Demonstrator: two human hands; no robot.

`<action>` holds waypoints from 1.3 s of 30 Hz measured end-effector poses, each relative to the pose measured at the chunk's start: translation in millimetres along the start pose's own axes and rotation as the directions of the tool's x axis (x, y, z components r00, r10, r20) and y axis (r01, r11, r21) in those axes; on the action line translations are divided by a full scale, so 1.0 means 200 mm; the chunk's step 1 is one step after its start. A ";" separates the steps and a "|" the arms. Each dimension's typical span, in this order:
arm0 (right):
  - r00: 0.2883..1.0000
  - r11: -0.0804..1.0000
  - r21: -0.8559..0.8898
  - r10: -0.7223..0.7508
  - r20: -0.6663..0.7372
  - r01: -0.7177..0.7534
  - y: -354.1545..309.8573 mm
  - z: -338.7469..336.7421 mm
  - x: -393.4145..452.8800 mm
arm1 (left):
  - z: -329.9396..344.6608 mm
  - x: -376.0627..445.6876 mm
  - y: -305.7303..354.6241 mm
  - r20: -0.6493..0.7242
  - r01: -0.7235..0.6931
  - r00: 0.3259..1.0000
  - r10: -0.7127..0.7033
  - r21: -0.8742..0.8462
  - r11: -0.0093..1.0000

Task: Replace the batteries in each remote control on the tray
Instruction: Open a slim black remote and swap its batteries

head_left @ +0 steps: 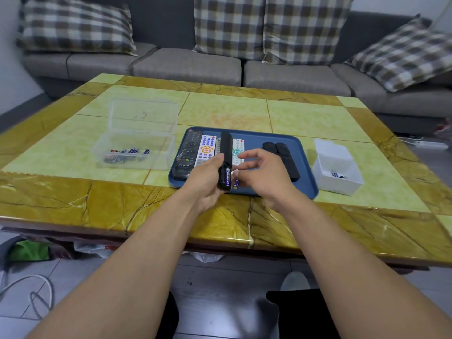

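My left hand point(206, 178) grips a black remote point(226, 152) above the blue tray point(303, 162), back side up, its battery bay open with one purple battery point(228, 177) seated in it. My right hand point(263, 174) pinches a second purple battery point(236, 183) right beside the bay. On the tray lie a black remote point(189, 148) at the left, a white remote with coloured buttons point(206, 149), another white remote point(237, 149) partly hidden behind the held one, and two black remotes point(283, 155) at the right.
A clear open box point(137, 148) with several batteries stands left of the tray. At the right stands a small white open box point(336, 172) holding a few batteries. A grey sofa with checked cushions point(230, 25) runs behind the tiled table point(122, 204).
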State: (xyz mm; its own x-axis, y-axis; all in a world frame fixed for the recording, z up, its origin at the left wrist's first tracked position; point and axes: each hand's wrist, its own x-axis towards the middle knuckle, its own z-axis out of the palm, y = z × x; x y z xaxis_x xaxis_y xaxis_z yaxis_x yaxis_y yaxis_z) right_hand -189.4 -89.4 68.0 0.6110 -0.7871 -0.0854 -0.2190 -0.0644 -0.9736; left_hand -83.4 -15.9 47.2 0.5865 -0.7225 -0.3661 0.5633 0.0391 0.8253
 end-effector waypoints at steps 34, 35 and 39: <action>0.840 0.341 -0.769 -0.178 0.512 0.541 -0.03 0.00 -0.01 | -0.07 -0.04 -0.02 0.083 0.241 0.963 -0.256 0.157 0.958; 0.840 0.351 -0.764 -0.187 0.509 0.541 -0.03 0.00 -0.01 | -0.07 -0.04 -0.02 0.084 0.239 0.964 -0.253 0.144 0.960; 0.818 0.336 -0.749 -0.310 0.484 0.570 -0.03 0.02 -0.04 | -0.07 -0.02 0.01 0.095 0.209 0.974 -0.205 -0.033 0.977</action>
State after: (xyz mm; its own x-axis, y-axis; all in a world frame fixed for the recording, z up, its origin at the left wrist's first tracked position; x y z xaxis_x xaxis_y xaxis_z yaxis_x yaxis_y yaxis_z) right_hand -190.9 -80.7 73.7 0.9360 -0.3273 0.1294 -0.2953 -0.9304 -0.2173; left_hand -77.3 -3.0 44.8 0.4004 -0.7773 -0.4852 0.6922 -0.0904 0.7161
